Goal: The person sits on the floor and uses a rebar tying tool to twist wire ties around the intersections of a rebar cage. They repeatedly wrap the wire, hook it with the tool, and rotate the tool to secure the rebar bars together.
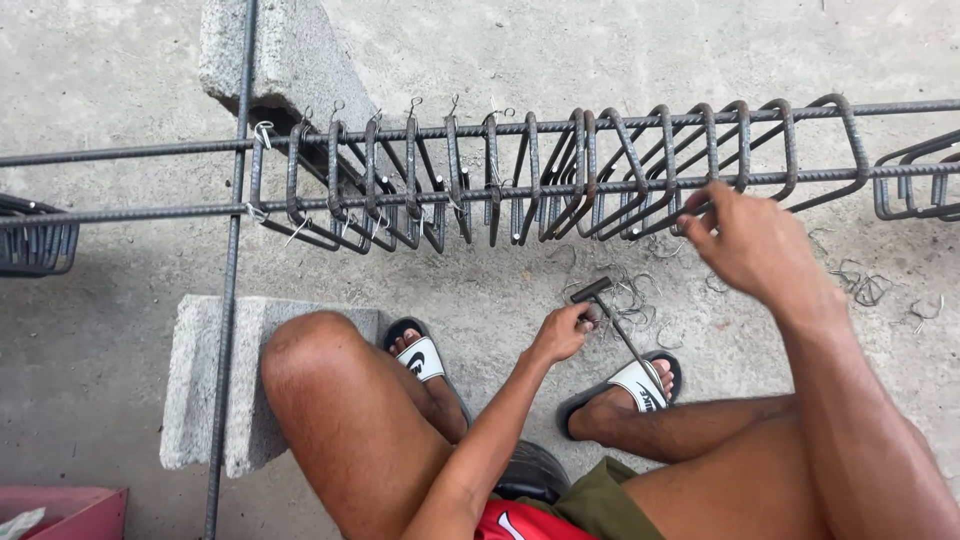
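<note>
View from above of a seated person's bare knees and sandalled feet on a concrete floor [120, 60]. Across the upper half of the frame runs a rebar cage [560, 170]: long horizontal steel bars threaded through a row of bent stirrups, some tied with thin wire. The right hand [745, 240], right of centre, reaches up to the cage, its fingers pinched on a stirrup at the lower bar. The left hand [562, 330], lower centre, is clenched around the handle of a metal tying hook tool [612, 318], held just above the floor. Loose wire ties [630, 295] lie scattered on the floor just beside that hand. A concrete block [200, 380] sits at lower left, another at upper left.
</note>
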